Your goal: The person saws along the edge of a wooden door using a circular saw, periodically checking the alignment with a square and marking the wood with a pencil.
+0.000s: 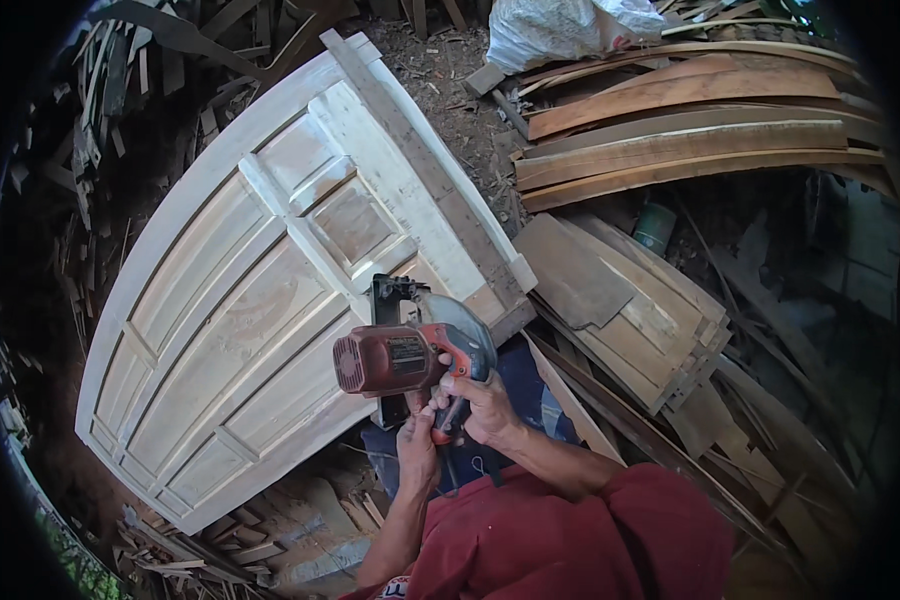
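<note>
A circular saw (395,360) with a dark red motor housing and a grey rounded blade guard is at the near right part of a pale wooden panel door (255,310). My right hand (487,408) is wrapped round its red and black handle. Just left of it, my left hand (419,445) grips the lower part of the saw near the handle's end; some of its fingertips are hidden. The saw's base reaches over the door's near edge, and its blade is out of sight. A long straight wooden strip (420,160) lies along the door's right side.
Curved brown boards (690,150) are stacked at the far right, beside a white sack (560,35). Shorter planks (640,310) lie right of the door, near a green can (654,228). Scrap wood (100,110) is heaped at the left. Offcuts (255,535) litter the near ground.
</note>
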{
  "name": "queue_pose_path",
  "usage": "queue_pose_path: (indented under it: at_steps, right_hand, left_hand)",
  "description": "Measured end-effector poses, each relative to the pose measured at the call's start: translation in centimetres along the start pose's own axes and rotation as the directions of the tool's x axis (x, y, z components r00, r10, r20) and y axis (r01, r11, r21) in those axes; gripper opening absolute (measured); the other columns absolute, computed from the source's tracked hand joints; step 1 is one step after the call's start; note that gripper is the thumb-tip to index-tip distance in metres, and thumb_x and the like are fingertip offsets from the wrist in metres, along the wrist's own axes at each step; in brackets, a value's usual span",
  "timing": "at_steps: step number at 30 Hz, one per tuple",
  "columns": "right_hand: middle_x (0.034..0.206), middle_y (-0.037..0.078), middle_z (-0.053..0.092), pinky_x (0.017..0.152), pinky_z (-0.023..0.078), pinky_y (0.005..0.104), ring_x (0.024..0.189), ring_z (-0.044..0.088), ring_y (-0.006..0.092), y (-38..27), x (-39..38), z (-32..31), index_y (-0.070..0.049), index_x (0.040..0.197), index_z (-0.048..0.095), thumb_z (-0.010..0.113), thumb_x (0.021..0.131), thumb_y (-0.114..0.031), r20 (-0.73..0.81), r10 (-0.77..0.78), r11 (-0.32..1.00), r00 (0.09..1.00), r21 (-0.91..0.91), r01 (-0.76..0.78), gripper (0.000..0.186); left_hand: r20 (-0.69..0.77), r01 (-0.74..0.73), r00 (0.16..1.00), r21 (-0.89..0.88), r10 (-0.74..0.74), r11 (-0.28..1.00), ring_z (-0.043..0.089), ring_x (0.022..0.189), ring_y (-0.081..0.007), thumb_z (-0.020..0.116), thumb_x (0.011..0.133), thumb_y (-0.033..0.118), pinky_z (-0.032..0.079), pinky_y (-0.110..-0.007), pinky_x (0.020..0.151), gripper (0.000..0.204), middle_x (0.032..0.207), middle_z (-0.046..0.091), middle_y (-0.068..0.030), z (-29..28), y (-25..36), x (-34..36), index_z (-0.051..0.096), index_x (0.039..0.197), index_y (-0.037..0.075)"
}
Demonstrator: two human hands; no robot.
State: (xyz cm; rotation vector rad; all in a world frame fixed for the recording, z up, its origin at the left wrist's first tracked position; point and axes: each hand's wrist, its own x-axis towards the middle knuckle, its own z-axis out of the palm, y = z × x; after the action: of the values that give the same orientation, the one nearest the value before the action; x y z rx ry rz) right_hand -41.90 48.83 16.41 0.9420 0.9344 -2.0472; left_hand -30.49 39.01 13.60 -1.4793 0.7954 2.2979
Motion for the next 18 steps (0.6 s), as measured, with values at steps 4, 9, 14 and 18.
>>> queue_pose_path:
  at_steps: [4, 9, 14, 18]
  right_hand:
    - [0.085, 0.004, 0.064, 0.068, 0.051, 0.0308, 0.072, 0.062, 0.0136, -10.1, -0.4, -7.5, -0.001, 0.111, 0.061, 0.070, 0.084, -0.005, -0.102, -0.317, 0.839, 0.943, -0.495, 0.228, 0.029]
    - [0.083, 0.010, 0.065, 0.075, 0.052, 0.0361, 0.075, 0.064, 0.0220, -18.9, -0.6, -16.9, -0.002, 0.110, 0.063, 0.074, 0.079, -0.011, -0.131, -0.565, 0.260, 0.815, -0.965, 0.025, 0.035]
    - [0.092, 0.016, 0.070, 0.078, 0.053, 0.0413, 0.085, 0.070, 0.0313, -19.2, 0.7, -26.5, -0.001, 0.113, 0.062, 0.074, 0.078, -0.011, -0.130, -0.440, 0.105, 0.888, -0.990, -0.093, 0.038]
    - [0.095, 0.017, 0.070, 0.078, 0.054, 0.0421, 0.087, 0.070, 0.0342, -17.5, 2.1, -30.0, -0.001, 0.114, 0.063, 0.074, 0.078, -0.011, -0.122, -0.444, 0.136, 0.888, -0.988, -0.068, 0.040]
  left_hand:
    - [0.153, 0.009, 0.982, 0.541, -0.109, 0.841, 0.070, 0.084, -0.0188, 0.064, 0.100, 0.029, 0.055, -0.034, 0.071, 0.035, 0.098, 0.071, -0.0119, 4.6, -3.9, 3.3, 0.066, 0.111, -0.004]
    - [0.423, -0.364, 0.886, 0.888, 0.192, -0.281, 0.039, 0.141, -0.0369, 0.073, 0.085, 0.030, 0.033, -0.054, 0.113, 0.071, 0.152, 0.041, -0.0222, 3.8, -9.4, 15.4, 0.046, 0.147, 0.007]
    - [0.557, -0.438, 0.828, 0.560, -0.073, -0.703, 0.015, 0.153, -0.0410, 0.070, 0.084, 0.047, 0.010, -0.062, 0.122, 0.092, 0.164, 0.023, -0.0195, 1.6, -13.9, 22.8, 0.030, 0.157, 0.007]
    - [0.556, -0.471, 0.825, 0.575, -0.103, -0.669, 0.020, 0.153, -0.0352, 0.060, 0.090, 0.030, 0.008, -0.068, 0.120, 0.077, 0.163, 0.029, -0.0129, 1.4, -16.6, 26.0, 0.030, 0.157, 0.011]
